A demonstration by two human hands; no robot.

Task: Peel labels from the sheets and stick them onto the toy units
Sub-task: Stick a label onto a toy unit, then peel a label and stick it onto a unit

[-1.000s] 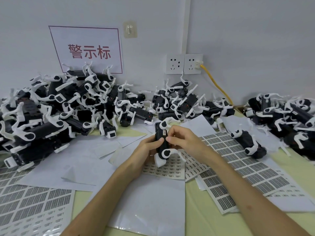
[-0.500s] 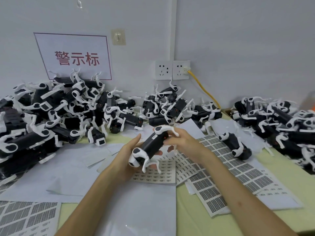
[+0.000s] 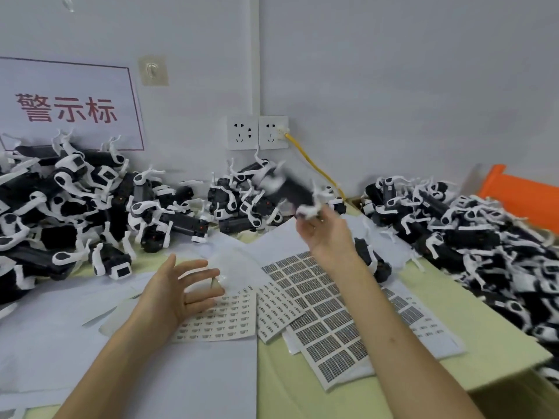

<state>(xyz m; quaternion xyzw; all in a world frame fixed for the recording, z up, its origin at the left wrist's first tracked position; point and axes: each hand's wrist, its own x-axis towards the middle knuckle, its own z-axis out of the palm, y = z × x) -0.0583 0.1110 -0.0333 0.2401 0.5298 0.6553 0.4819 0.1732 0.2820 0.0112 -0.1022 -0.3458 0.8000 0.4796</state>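
The toy unit (image 3: 287,189), black with white legs and badly blurred, is up in the air over the back of the desk (image 3: 302,388), in front of the middle pile of toys (image 3: 239,201). Your right hand (image 3: 325,234) grips it by its near white end, fingers curled round that part. Your left hand (image 3: 178,294) holds nothing: it hovers with spread, relaxed fingers, palm turned inward, above the sheet of small labels (image 3: 223,322). Just right of that lies a sheet of larger grid labels (image 3: 317,300), overlapping other sheets. One more toy (image 3: 375,261) lies behind your right forearm. Bigger heaps sit at the left (image 3: 75,207) and right (image 3: 469,231). On the wall are two sockets (image 3: 257,133), a yellow cable (image 3: 314,167) and a red-lettered sign (image 3: 66,107).
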